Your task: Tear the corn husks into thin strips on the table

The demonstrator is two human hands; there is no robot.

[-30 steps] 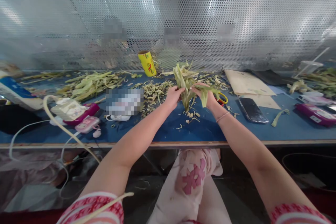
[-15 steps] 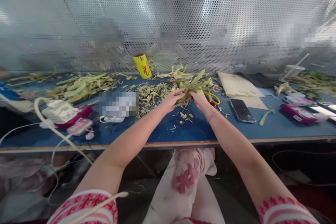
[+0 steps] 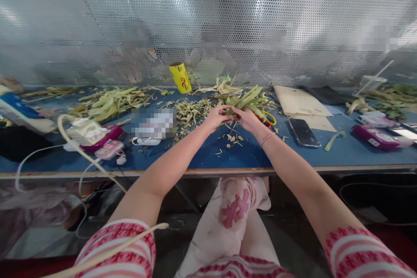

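Note:
Between my two hands is a bundle of pale green plant stalks [image 3: 249, 97], held just above the blue table. My left hand [image 3: 217, 118] is closed on the near end of the bundle. My right hand [image 3: 246, 120] wraps the same stalks from the right, its fingertips close to the left ones. Scissors with red and yellow handles [image 3: 269, 118] lie partly hidden beyond my right hand. A heap of short cut pieces [image 3: 192, 110] spreads to the left of my hands, and small scraps [image 3: 233, 140] lie below them.
A perforated metal screen [image 3: 241, 21] closes off the table's back. A yellow cardboard tube [image 3: 180, 79] stands before it. Leftward are a stalk pile [image 3: 112, 102], a pixelated item and purple devices with cables [image 3: 104, 134]. Rightward lie brown paper [image 3: 298, 100] and a phone [image 3: 303, 132].
Both hands have drawn closer together on the bundle, and the stalks now point more to the upper right. The whole view has shifted slightly.

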